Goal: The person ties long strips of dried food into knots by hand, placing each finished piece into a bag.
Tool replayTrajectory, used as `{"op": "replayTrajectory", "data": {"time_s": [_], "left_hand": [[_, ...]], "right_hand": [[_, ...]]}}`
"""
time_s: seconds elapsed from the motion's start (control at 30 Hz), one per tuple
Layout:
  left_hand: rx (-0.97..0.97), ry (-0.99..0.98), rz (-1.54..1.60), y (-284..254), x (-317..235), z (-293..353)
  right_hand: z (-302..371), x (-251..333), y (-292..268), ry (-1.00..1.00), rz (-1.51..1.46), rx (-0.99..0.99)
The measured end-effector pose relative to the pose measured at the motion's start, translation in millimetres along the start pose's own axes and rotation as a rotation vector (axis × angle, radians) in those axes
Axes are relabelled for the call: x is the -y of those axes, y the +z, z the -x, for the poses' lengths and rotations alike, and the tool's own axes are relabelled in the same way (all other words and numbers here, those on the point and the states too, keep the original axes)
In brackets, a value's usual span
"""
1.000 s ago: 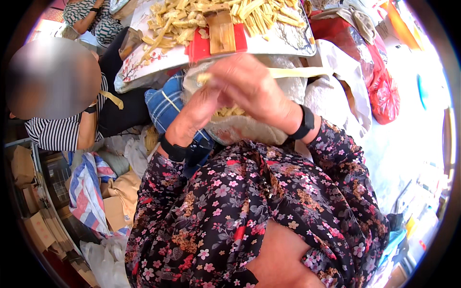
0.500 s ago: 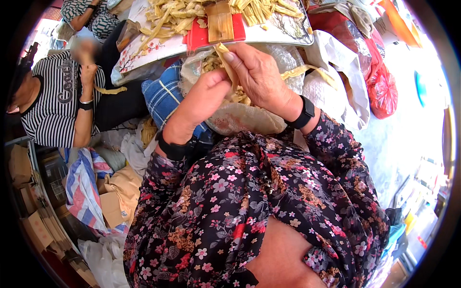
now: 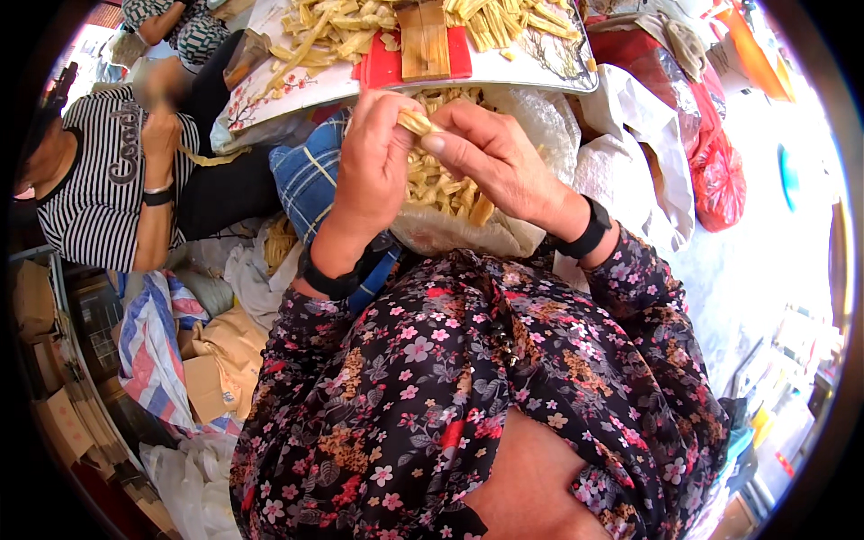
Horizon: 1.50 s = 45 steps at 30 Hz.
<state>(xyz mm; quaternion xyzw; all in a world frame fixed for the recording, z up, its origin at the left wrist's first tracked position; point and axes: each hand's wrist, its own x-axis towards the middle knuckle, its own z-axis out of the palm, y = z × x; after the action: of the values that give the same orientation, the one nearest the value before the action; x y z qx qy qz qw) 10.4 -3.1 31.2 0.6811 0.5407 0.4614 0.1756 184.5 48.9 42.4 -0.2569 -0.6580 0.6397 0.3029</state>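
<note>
A pale yellow, leathery strip (image 3: 417, 122), bunched short like a fold or knot, is held between my two hands. My left hand (image 3: 373, 157) is closed round its left end, fingers curled. From the right, my right hand (image 3: 499, 157) pinches the strip with the thumb on top. Both hands are over an open whitish sack (image 3: 468, 228) of short, similar yellow pieces (image 3: 441, 187), just in front of the table. My fingers hide part of the strip.
On the white patterned table (image 3: 562, 76) lie heaps of yellow strips (image 3: 337, 31) and a wooden block (image 3: 425, 45) on a red pad (image 3: 382, 65). A person in a striped top (image 3: 99, 184) sits at left. Red bags (image 3: 717, 175) and a white sack (image 3: 634, 135) stand at right.
The strip stood upright between my fingers, with a long tail reaching right; now it is compact and no tail shows. My left hand has risen and turned, uncovering the pieces in the sack.
</note>
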Motion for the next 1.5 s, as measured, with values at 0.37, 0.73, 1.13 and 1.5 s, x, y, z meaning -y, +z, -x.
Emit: {"op": "replayTrajectory", "data": {"time_s": [0.37,0.73,1.13,1.5], "left_hand": [[-0.109,-0.073,0.248,0,3,-4],[-0.206,-0.113,0.459,-1,0,-7],[0.222,0.054,-0.339,-2,-27,-9],[0.118,0.487,-0.664,-26,24,-34]], "right_hand": [[-2,-2,-9,0.083,-0.222,0.017],[2,-14,-30,0.261,-0.306,-0.083],[3,-12,-28,0.123,-0.097,-0.056],[0,3,-7,0.047,0.107,0.043]]}}
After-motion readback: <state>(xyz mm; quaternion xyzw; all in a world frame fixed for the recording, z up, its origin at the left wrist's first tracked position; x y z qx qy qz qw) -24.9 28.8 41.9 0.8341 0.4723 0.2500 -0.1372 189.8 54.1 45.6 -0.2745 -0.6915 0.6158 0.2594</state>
